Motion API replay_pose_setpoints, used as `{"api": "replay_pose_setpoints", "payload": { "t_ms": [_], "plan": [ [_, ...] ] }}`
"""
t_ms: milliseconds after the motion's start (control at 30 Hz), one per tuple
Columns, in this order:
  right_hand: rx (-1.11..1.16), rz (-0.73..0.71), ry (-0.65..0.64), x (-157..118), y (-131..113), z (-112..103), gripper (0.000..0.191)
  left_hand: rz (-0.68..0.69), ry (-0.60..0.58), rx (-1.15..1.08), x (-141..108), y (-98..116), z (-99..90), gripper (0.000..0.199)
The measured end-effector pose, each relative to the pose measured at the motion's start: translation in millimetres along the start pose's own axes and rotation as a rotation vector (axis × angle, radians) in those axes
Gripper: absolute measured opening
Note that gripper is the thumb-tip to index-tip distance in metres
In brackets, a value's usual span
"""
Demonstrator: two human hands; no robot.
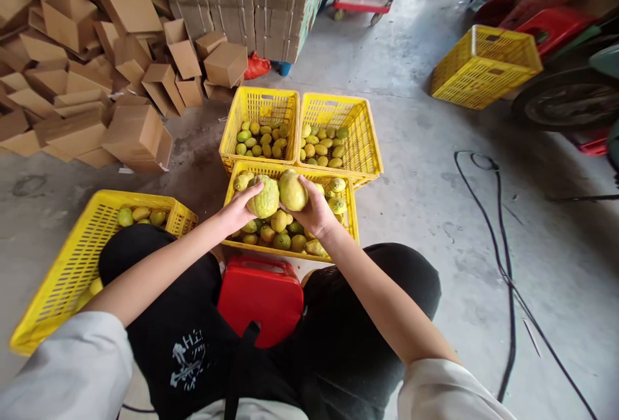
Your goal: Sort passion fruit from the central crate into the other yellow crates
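Note:
My left hand (242, 207) is closed round a large, bumpy yellow-green lemon (264, 197). A smoother one, a paler yellow lemon (293, 190), sits in my right hand (315, 210). Both fruits are held side by side, nearly touching, above a full yellow crate (352, 217). Inside that crate lie many yellow and green lemons (280, 240), some of them hidden by my hands. Behind it stand two more yellow crates, the back left crate (261, 100) and the back right crate (360, 130), each with smaller lemons at the bottom.
Another yellow crate (72, 271) with a few lemons stands by my left knee. Between my legs is a red plastic stool (261, 297). Cardboard boxes (135, 130) are heaped at the left. A black cable (505, 265), a yellow crate (483, 68) and a wheel (570, 100) are at the right.

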State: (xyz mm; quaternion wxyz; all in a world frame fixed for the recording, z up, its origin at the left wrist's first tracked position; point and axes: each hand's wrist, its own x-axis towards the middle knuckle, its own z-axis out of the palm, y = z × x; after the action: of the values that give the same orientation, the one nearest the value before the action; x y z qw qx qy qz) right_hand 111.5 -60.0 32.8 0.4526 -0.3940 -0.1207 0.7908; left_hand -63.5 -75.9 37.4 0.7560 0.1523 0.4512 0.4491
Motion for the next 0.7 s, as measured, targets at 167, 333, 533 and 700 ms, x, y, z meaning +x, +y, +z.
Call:
{"api": "replay_pose_setpoints", "payload": {
  "t_ms": [167,333,533,700],
  "plan": [
    [0.063,0.058,-0.13,3,-2,-10,0.028,-0.009,0.098,-0.089,-1,4,5.3,0.024],
    [0.103,0.025,-0.125,5,-5,-13,0.034,-0.03,0.105,-0.192,-4,15,11.6,0.023],
    [0.074,-0.009,-0.092,1,-11,-8,0.03,-0.042,0.039,-0.245,-2,18,13.5,0.022],
    [0.015,-0.01,-0.119,-1,-8,-5,0.027,0.021,0.002,-0.162,-1,15,19.7,0.019]
  ]
}}
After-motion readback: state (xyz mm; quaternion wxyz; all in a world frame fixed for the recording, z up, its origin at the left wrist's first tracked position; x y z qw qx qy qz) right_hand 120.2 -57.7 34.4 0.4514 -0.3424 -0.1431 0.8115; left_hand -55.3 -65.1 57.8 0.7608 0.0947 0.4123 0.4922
